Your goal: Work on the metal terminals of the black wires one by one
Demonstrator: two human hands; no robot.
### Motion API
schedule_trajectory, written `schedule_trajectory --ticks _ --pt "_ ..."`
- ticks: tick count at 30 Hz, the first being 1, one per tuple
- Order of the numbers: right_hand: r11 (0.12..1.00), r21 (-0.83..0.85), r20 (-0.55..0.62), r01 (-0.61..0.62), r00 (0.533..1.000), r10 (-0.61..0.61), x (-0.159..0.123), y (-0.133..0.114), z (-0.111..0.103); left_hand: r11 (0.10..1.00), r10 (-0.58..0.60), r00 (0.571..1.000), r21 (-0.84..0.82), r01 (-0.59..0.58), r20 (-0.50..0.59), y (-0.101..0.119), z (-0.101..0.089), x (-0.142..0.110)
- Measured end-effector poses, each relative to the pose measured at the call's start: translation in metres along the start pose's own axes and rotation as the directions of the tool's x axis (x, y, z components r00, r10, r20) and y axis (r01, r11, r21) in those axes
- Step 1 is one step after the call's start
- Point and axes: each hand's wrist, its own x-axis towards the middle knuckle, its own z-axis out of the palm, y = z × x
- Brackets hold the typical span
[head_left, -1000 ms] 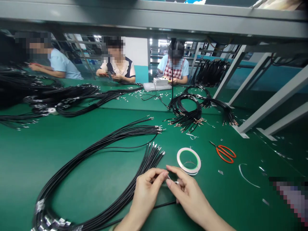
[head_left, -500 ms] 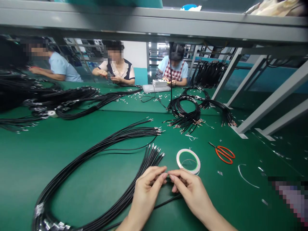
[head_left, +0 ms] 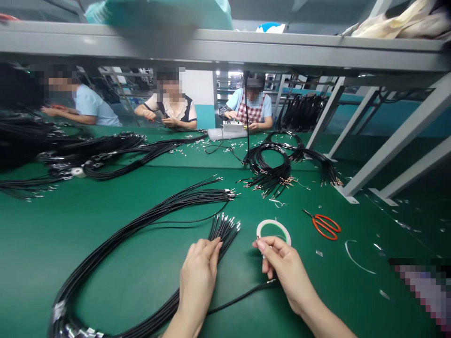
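A bundle of thin black cables [head_left: 116, 239] with silvery end terminals curves in a large loop over the green table. My left hand [head_left: 199, 267] lies over the near end of this bundle, its thumb and fingers pinched on cables just below the terminals. To its right my right hand [head_left: 282, 263] is raised, thumb and forefinger pinched together. A tiny dark tip shows at those fingertips, too small to name. Just behind that hand lies a white tape roll [head_left: 261, 228] with a green inner ring, partly covered by the fingers. One single black cable [head_left: 243, 296] ends below my right hand.
Orange-handled scissors [head_left: 326, 227] and plastic scraps [head_left: 319, 253] lie to the right. Further back are coiled black cables [head_left: 271, 162], grey metal struts [head_left: 380, 155] and a heap of cables [head_left: 88, 150] at left. Several co-workers [head_left: 176, 110] sit across the table; a grey shelf beam [head_left: 225, 47] spans above.
My hands, fingertips together before, have moved apart. My left hand went left onto the bundle's end; my right stayed near the tape roll. The camera view tilted slightly upward.
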Motion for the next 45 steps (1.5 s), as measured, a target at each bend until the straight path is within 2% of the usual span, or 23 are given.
schedule_trajectory --ticks 2,4,8,10,13,17,21,24,27,31,36,41,43,45 --pt "0.999 0.039 -0.015 -0.009 1.000 0.010 0.002 -0.002 0.000 1.000 -0.009 1.000 -0.010 0.009 -0.026 0.004 -0.003 -0.001" --pt "0.997 0.074 -0.013 -0.030 0.999 0.031 0.004 -0.004 -0.001 0.996 -0.034 0.999 -0.088 0.031 -0.031 0.011 -0.009 -0.001" --pt "0.992 0.119 -0.009 -0.048 0.999 0.049 0.008 -0.015 -0.003 0.939 -0.064 0.991 -0.329 0.100 0.120 0.035 -0.022 0.003" --pt "0.989 0.143 -0.012 -0.043 0.999 0.045 0.008 -0.021 -0.002 0.908 -0.055 0.977 -0.397 0.135 0.205 0.047 -0.028 0.006" --pt "0.984 0.175 -0.020 -0.028 0.999 0.032 0.006 -0.026 0.002 0.876 -0.031 0.967 -0.459 0.149 0.255 0.056 -0.030 0.008" --pt "0.968 0.250 -0.051 0.017 0.999 -0.005 0.002 -0.022 0.011 0.839 -0.030 0.956 -0.512 0.182 0.291 0.055 -0.022 0.004" --pt "0.927 0.363 -0.131 0.090 0.990 -0.045 -0.002 -0.009 0.023 0.722 -0.059 0.927 -0.626 0.295 0.370 0.047 -0.007 -0.004" --pt "0.926 0.371 -0.137 0.068 0.990 -0.017 -0.004 0.000 0.030 0.633 -0.100 0.914 -0.684 0.362 0.392 0.044 0.002 -0.008" --pt "0.945 0.324 -0.109 0.030 0.994 0.006 -0.006 0.003 0.032 0.595 -0.112 0.913 -0.709 0.378 0.392 0.043 0.006 -0.010" --pt "0.954 0.298 -0.071 -0.020 0.997 0.043 -0.006 0.003 0.029 0.565 -0.132 0.911 -0.725 0.393 0.391 0.040 0.006 -0.010" --pt "0.959 0.283 -0.095 0.029 0.995 -0.002 -0.004 0.001 0.022 0.530 -0.170 0.897 -0.730 0.433 0.408 0.040 0.007 -0.009" --pt "0.971 0.216 -0.091 0.105 0.992 -0.087 -0.005 -0.003 0.015 0.550 -0.180 0.886 -0.704 0.450 0.427 0.041 0.008 -0.008" --pt "0.969 0.211 -0.121 0.131 0.987 -0.108 -0.006 -0.004 0.015 0.566 -0.169 0.895 -0.703 0.431 0.413 0.042 0.008 -0.009" --pt "0.962 0.249 -0.124 0.109 0.989 -0.079 -0.008 -0.006 0.016 0.597 -0.143 0.914 -0.704 0.386 0.380 0.042 0.007 -0.009"
